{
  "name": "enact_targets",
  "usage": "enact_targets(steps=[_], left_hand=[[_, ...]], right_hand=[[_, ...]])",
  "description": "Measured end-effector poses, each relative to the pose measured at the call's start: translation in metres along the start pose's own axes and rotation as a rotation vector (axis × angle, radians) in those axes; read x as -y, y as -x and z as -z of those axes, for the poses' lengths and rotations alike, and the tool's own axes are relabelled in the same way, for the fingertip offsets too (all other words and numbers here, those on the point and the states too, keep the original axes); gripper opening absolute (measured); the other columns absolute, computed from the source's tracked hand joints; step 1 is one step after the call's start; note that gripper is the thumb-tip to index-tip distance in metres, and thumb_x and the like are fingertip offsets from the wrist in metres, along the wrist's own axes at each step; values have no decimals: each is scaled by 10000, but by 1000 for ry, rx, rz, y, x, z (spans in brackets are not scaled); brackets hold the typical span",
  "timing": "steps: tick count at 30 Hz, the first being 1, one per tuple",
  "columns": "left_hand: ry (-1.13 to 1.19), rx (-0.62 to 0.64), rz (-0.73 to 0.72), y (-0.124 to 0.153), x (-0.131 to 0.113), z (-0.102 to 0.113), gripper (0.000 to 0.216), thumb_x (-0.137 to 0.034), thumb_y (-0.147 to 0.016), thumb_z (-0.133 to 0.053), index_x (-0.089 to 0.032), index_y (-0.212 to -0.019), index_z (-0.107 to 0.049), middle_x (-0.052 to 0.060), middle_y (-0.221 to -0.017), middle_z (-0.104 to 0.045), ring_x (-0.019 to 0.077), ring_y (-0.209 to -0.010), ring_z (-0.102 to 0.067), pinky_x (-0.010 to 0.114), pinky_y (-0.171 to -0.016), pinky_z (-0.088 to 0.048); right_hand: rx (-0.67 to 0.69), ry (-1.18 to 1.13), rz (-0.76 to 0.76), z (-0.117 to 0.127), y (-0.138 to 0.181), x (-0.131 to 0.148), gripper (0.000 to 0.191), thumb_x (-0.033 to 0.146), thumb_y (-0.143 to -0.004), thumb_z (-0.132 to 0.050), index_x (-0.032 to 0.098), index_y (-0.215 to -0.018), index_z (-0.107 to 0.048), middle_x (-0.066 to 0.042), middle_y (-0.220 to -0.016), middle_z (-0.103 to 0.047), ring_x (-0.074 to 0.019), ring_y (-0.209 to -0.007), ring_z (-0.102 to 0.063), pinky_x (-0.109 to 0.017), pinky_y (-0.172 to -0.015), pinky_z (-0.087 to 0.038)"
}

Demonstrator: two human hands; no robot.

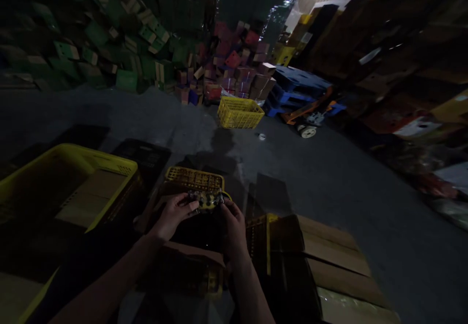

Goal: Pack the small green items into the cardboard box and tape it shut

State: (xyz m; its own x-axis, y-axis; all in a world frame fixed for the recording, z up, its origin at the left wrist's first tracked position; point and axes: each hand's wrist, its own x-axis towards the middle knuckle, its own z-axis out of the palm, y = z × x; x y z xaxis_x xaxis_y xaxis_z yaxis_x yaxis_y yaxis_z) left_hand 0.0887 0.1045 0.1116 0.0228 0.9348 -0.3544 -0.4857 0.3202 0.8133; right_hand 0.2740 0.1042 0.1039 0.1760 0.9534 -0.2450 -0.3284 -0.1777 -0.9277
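Between my two hands is a small yellow and dark item in clear, shiny plastic wrap [208,200]; the dim light hides its exact kind. The fingers of my left hand [177,214] close on its left end, with the thumb lying along the front. My right hand [233,221] pinches its right end. Below both hands an open cardboard box [193,251] shows a dark inside, its contents hidden. Around the box, a yellow plastic crate [195,177] shows its perforated far wall.
To the left stands a large yellow bin [109,161] with cardboard inside. Flattened cardboard [336,260] lies at right beside another crate. Farther off are a yellow basket [239,113], a roll of tape [262,137], blue pallets [300,83], an orange pallet jack [307,119] and heaped green boxes [97,34].
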Motion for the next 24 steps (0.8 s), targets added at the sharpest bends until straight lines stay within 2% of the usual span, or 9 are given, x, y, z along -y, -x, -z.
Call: enact_targets(steps=[3, 8, 13, 19, 24], left_hand=[[-67, 23, -23, -2, 0, 5, 480, -425, -665, -948, -150, -1028, -795, 126, -1114, -794, 298, -1058, -735, 409, -955, -597], [-147, 98, -69, -3, 3, 10, 457, -418, -718, -911, -169, -1087, -805, 115, -1114, -801, 286, -1044, -742, 379, -959, -583], [-24, 83, -15, -4, 6, 8, 511, -428, -681, -943, -167, -1093, -791, 133, -1185, -783, 303, -1139, -715, 411, -1010, -567], [37, 53, 115, -9, 8, 12, 627, -647, -759, -829, -178, -1166, -743, 165, -1159, -779, 311, -1033, -759, 449, -892, -609], [-67, 42, 21, -5, 5, 10, 541, -493, -666, -937, -176, -1073, -775, 119, -1069, -795, 284, -981, -757, 406, -882, -604]], right_hand=[[48, 54, 14, -3, 1, 5, 442, 534, -802, -797, 250, -1138, -753, -67, -1039, -793, -269, -934, -739, -380, -822, -585], [9, 98, 48, 0, -2, 3, 405, 564, -737, -842, 222, -932, -752, -47, -885, -776, -247, -830, -713, -345, -747, -567], [-15, 76, 63, 4, -4, -2, 396, 550, -713, -863, 216, -887, -741, -29, -854, -758, -216, -785, -685, -326, -739, -552], [-42, 72, 77, 4, -6, -1, 414, 574, -705, -855, 218, -887, -746, -35, -820, -753, -226, -759, -677, -335, -708, -551], [-44, 159, 126, 7, -10, -3, 420, 591, -724, -832, 214, -882, -735, -35, -823, -752, -230, -794, -676, -326, -716, -535]])
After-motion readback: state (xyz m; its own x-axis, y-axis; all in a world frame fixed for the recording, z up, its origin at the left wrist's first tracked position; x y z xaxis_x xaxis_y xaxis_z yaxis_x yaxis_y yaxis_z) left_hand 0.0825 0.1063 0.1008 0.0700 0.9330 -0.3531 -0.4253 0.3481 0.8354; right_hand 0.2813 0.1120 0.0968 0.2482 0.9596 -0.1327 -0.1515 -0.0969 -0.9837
